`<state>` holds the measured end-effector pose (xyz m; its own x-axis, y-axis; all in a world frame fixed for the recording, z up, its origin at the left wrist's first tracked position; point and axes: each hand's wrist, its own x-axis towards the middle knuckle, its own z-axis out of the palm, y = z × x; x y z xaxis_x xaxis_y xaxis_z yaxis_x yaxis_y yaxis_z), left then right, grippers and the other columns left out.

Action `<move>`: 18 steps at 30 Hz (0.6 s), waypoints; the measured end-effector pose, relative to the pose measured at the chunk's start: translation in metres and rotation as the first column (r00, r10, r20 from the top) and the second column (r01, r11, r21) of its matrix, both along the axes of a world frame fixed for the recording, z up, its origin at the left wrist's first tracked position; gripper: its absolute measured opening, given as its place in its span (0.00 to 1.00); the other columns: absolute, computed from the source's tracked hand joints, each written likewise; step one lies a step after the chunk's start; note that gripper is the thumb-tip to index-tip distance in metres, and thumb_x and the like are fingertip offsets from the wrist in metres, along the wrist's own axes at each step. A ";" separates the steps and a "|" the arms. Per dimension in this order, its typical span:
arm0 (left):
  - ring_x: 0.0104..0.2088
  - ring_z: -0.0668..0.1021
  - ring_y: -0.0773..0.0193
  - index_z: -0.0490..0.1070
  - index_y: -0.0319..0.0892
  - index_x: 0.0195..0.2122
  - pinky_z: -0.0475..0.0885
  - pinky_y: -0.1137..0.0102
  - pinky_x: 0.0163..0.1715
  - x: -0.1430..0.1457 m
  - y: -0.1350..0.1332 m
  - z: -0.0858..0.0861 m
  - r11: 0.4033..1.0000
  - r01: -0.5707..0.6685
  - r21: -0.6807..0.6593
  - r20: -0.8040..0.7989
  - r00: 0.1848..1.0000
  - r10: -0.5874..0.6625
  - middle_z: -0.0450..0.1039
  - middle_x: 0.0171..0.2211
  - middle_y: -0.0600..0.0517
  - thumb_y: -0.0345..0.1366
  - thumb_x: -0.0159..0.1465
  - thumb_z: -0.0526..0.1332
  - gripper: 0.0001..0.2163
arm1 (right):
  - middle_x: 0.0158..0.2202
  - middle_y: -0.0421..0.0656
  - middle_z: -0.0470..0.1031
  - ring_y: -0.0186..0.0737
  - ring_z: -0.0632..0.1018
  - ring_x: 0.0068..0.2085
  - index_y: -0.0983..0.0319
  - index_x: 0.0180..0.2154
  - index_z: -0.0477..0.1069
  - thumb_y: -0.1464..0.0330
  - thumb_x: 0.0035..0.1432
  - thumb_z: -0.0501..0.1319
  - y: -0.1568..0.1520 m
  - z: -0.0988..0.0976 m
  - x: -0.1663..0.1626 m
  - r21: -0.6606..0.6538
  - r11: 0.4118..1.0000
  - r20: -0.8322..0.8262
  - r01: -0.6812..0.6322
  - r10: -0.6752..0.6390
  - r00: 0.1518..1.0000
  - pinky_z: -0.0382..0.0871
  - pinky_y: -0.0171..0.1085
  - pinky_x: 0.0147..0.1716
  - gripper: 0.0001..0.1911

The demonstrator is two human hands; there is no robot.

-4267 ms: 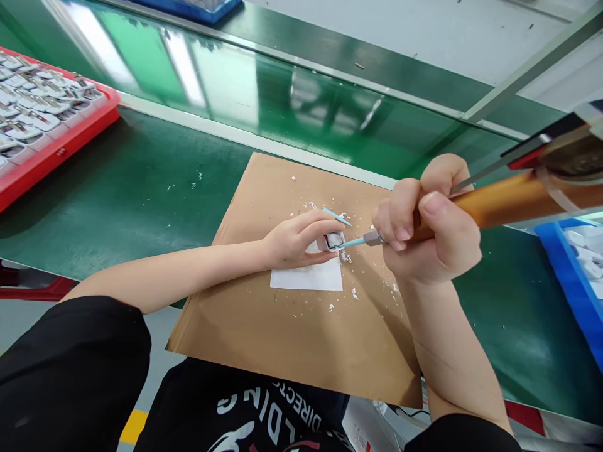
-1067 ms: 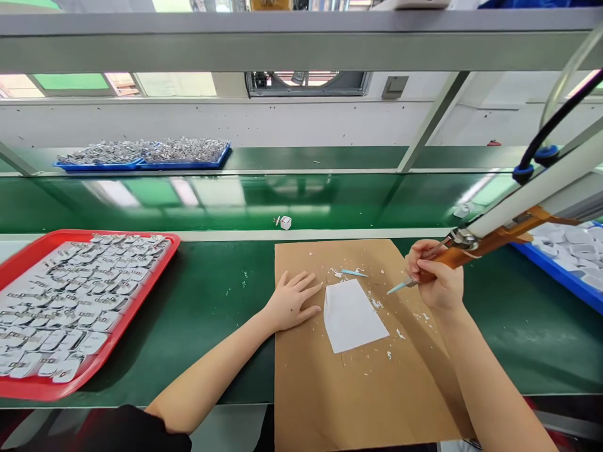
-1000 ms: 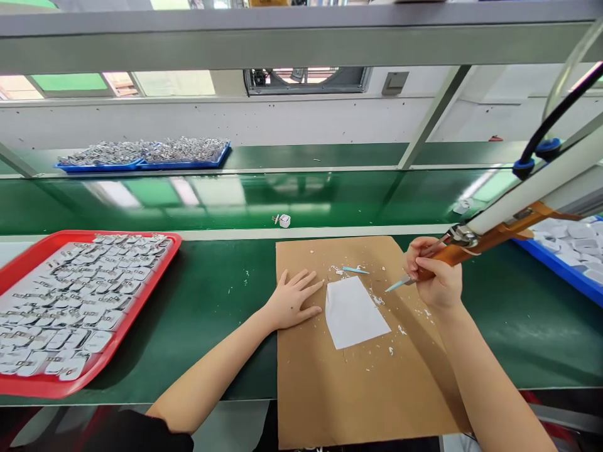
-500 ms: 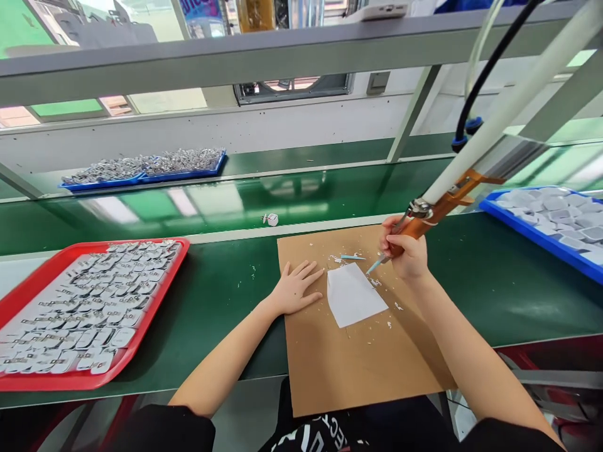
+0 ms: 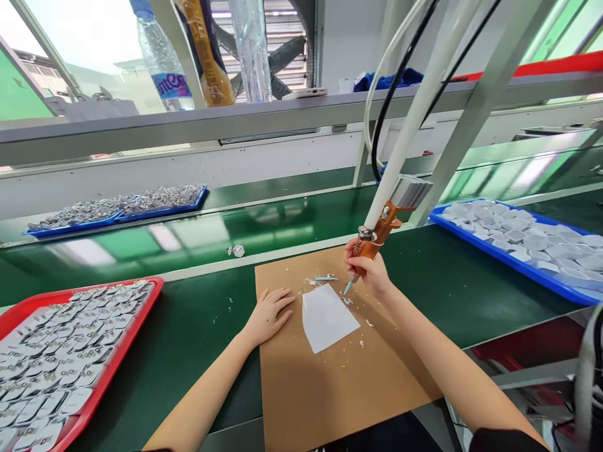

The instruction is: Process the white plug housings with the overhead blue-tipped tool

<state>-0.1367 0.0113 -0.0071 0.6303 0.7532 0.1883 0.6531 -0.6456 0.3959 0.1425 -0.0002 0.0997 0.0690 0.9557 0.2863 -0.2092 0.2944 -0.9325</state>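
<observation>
My right hand (image 5: 370, 271) is closed around the orange dispenser (image 5: 377, 235), a slim gun with a pale blue tip pointing down at the far edge of the card (image 5: 339, 370); a white tube (image 5: 414, 119) rises from its back end. The tip hangs just above the far corner of the white paper (image 5: 327, 317), among white flecks. My left hand (image 5: 268, 312) lies flat and open on the card's left edge, holding nothing. A spare blue tip (image 5: 326, 278) lies near the card's far edge. A moment ago the view sat lower; now my head has lifted, so both hands look smaller. A few seconds back my left hand pinched a small part under the tip; now one white part (image 5: 238, 250) sits on the belt (image 5: 301, 220) beyond the card.
</observation>
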 end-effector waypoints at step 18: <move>0.44 0.78 0.59 0.74 0.46 0.40 0.73 0.61 0.45 0.011 0.006 -0.011 0.944 -0.090 0.318 0.210 0.977 0.022 0.77 0.44 0.50 0.36 0.69 0.53 0.10 | 0.21 0.35 0.65 0.29 0.64 0.20 0.61 0.30 0.65 0.71 0.43 0.60 -0.011 0.006 -0.001 -0.085 0.989 -0.002 -0.117 0.117 0.993 0.55 0.32 0.19 0.08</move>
